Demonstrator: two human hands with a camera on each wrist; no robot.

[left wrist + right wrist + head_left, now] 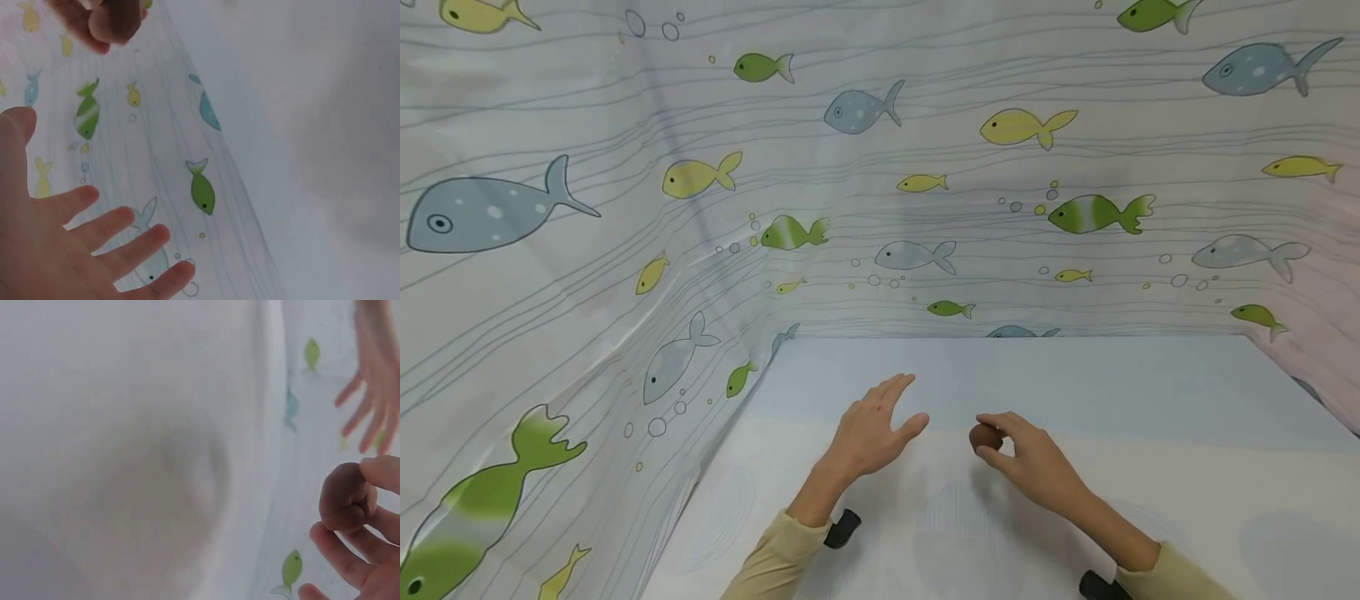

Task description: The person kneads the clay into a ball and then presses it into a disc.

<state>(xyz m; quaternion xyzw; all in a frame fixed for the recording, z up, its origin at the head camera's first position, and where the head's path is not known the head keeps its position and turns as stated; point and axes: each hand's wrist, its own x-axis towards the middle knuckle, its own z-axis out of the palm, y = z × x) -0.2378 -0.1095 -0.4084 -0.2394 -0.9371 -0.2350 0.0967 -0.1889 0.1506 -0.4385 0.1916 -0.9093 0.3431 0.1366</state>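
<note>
A small brown lump of modelling clay (984,437) is held above the table between the thumb and fingers of my right hand (1037,462). Creases and a fold show on the clay lump (345,499) in the right wrist view, with the fingertips around its side. My left hand (867,435) hovers to the left of it, apart from the clay, fingers extended and thumb spread. Nothing lies in the left palm (56,256) in the left wrist view.
A white and pale blue table top (1075,383) stretches out under both hands. Behind it and along the left side hangs a white curtain (925,217) printed with fish and wavy lines. A black strap piece (842,529) sits at the left wrist.
</note>
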